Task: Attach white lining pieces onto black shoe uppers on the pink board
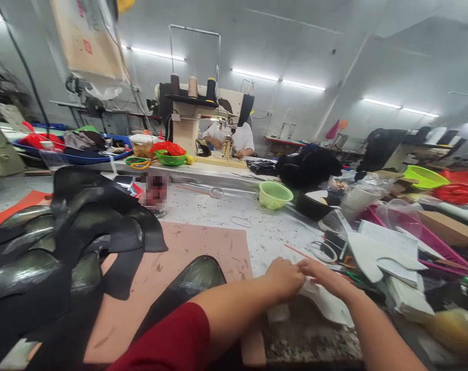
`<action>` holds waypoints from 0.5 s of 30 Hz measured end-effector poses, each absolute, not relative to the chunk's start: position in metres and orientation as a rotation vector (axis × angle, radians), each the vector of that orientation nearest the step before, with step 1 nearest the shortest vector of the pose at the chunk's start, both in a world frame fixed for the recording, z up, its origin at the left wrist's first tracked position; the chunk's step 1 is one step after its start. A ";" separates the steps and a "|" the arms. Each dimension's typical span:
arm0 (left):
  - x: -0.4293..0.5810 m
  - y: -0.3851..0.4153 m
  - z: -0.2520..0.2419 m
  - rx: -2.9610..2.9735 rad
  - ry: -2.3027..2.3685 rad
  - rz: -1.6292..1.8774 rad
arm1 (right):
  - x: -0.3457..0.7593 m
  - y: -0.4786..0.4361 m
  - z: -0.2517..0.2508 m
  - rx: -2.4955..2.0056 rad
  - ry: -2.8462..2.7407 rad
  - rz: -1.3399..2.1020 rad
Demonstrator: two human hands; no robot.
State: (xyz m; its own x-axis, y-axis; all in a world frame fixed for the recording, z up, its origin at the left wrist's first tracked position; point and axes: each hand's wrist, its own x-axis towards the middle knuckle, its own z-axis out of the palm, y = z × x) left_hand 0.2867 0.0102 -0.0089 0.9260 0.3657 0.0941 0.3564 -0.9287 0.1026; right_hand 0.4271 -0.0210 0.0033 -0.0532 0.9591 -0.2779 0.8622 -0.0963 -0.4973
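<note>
Both hands together, right of the pink mat; left hand, bare below a dark red sleeve, fingers curled inward, their tips hidden; right hand, fingers bent and meeting the left's; how far either set is open, and whether anything is gripped, cannot tell. Thin, crumpled white sheet directly below the right hand, above a dark, speckled surface; contact with the fingers unclear. Long black piece with a glossy rounded end on the mat, partly behind the left forearm; heap of similar black pieces at far left; pale green perforated plastic basket beyond the hands; person in white behind a cream sewing machine.
</note>
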 end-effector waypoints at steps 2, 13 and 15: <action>0.287 -0.012 -0.009 3.009 0.366 0.239 | 0.422 -0.018 0.008 -2.089 -2.132 0.827; 0.152 -0.096 0.020 2.667 0.244 0.457 | 0.377 -0.047 0.011 -2.020 -1.891 0.553; 0.123 -0.079 0.033 2.567 0.379 0.428 | 0.352 -0.064 0.015 -1.579 -1.674 0.905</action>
